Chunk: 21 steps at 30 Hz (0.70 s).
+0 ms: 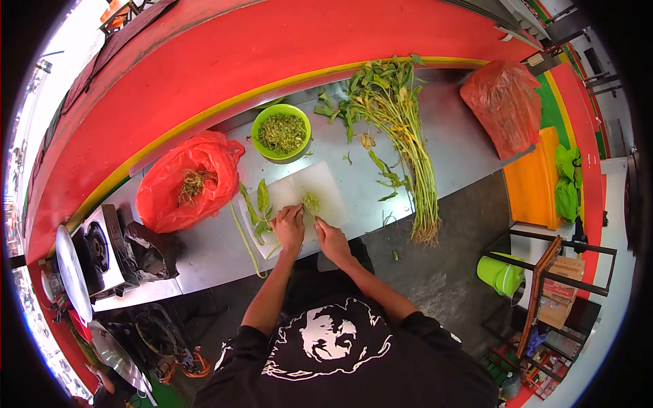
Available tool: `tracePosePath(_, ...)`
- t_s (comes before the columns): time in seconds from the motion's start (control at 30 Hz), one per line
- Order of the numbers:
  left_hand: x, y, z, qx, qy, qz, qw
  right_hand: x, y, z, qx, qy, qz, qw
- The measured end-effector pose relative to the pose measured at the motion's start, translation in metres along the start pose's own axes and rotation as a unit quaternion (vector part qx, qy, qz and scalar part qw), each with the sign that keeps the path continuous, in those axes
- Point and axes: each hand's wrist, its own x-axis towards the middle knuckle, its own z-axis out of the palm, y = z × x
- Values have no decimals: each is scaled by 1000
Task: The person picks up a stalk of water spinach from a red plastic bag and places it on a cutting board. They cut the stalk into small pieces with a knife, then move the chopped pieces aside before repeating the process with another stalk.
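Observation:
On a white cutting board (333, 187) my left hand (289, 226) is closed around leafy green stems (262, 204), whose leaves stick out to its left. A small heap of chopped greens (311, 201) lies just beyond my fingertips. Close on the right, my right hand (332, 239) is closed round the handle of a knife, its thin blade (309, 211) pointing toward the chopped pieces. Most of the handle is hidden by my fingers. Behind the board stands a bright green bowl (305, 144) filled with chopped greens.
A large bundle of long-stemmed greens (408, 136) lies on the metal table (462, 129) at right. An open red plastic bag (160, 197) with roots inside sits left, near a gas stove (102, 246). Another red bag (502, 102) stands at the far right end. One long stem (246, 238) hangs toward the front edge.

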Motion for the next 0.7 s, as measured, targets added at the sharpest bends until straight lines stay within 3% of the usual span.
tracePosePath(0.07, -2, 0, 0, 0, -3, 9, 1000, -4, 2, -4, -25, -30, 20, 999)
tracePosePath(0.7, -5, 3, -2, 7, -14, 12, 1000, 10, -8, -1, -24, -7, 7, 1000)
